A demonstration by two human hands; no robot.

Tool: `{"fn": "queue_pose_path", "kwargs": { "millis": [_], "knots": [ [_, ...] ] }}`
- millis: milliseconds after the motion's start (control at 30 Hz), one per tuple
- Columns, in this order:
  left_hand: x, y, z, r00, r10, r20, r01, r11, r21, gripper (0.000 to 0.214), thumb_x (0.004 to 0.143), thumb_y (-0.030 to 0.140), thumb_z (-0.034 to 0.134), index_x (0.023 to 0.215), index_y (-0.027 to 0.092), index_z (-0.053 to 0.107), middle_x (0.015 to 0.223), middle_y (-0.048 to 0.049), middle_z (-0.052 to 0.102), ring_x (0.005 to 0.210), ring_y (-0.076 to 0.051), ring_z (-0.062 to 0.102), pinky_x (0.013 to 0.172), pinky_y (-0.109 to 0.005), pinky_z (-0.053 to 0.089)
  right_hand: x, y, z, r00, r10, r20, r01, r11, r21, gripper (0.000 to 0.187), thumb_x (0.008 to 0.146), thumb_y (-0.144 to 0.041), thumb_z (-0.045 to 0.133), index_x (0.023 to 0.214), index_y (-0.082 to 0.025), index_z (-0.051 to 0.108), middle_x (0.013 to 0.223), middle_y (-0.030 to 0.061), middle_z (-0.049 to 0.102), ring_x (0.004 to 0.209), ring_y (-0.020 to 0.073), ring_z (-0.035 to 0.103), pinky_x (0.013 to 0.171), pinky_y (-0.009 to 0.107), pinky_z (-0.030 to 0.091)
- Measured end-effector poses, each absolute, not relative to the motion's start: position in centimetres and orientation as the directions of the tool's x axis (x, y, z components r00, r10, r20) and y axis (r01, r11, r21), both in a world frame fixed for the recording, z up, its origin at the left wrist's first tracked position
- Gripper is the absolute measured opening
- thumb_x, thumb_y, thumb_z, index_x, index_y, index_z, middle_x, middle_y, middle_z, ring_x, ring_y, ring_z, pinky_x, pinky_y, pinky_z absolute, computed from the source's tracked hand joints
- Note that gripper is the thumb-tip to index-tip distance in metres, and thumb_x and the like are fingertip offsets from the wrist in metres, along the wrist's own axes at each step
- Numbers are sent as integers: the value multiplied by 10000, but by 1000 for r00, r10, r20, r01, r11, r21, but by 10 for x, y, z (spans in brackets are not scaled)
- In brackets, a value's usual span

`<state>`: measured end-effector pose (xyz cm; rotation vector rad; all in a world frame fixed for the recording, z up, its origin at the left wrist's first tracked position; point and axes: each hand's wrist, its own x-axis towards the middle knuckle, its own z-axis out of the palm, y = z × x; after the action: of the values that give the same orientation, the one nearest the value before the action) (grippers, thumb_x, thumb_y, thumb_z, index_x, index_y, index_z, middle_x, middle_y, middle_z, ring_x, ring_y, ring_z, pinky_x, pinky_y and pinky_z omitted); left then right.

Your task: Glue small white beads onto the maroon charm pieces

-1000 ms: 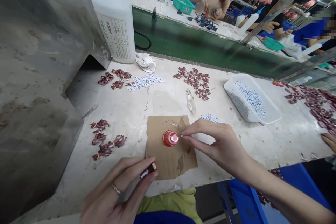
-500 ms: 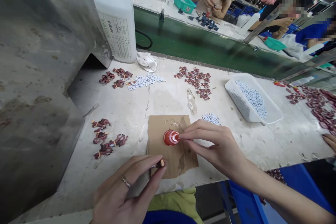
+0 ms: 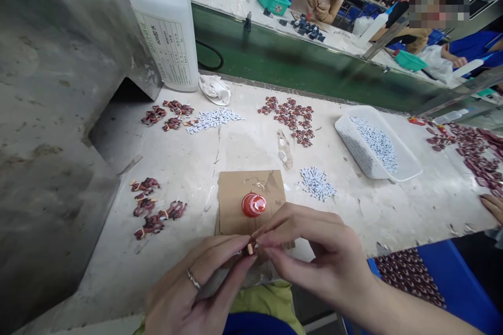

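Note:
My left hand [image 3: 196, 282], with a ring on one finger, pinches a small dark piece with a tan end [image 3: 250, 247] near the table's front edge. My right hand [image 3: 314, 256] meets it there, thumb and forefinger pressed together against the same piece. Just beyond both hands a red cap [image 3: 253, 204] sits on a brown cardboard sheet [image 3: 236, 193]. A small heap of white bits [image 3: 317, 183] lies to the right of the cardboard.
A big white bottle with a blue cap [image 3: 165, 26] stands at the back left. Dark red pieces lie in clusters [image 3: 291, 118], [image 3: 153, 209]. A white tray of white bits [image 3: 377, 146] is on the right. A green conveyor [image 3: 298, 68] runs behind; other people work beyond it.
My right hand has left the red cap and come back to the left hand, closing on the small piece. The heap of white bits it covered now shows.

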<state>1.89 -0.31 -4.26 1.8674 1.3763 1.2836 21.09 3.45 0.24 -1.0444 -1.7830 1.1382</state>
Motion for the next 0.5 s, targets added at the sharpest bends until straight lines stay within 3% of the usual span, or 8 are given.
{"fn": "queue_pose_path", "kwargs": {
  "millis": [267,367,500],
  "knots": [
    [20,0,-42,14,871,492,468,-441,766,277,882,87,719,1108,246,698,1061,105,743,895,5,704,998,-48,523,215,31,12,-539,795,278,410,536,-738,222,990,-57,615,1181,-102,719,1064,136,754,923,161,748,759,233,631],
    [18,2,-39,43,888,457,453,-425,784,273,888,121,723,1114,273,695,1061,124,750,886,10,720,995,-25,520,217,33,12,-501,830,247,354,457,-816,218,979,-62,637,1160,-145,726,1047,99,745,930,151,735,779,232,624],
    [16,5,-35,58,940,337,476,-323,818,197,944,250,673,1119,342,675,1046,160,765,838,-5,747,881,-14,556,214,38,12,-454,888,79,290,232,-928,293,937,-151,738,1217,-227,706,1085,49,735,966,154,717,800,251,624]
  ]
}}
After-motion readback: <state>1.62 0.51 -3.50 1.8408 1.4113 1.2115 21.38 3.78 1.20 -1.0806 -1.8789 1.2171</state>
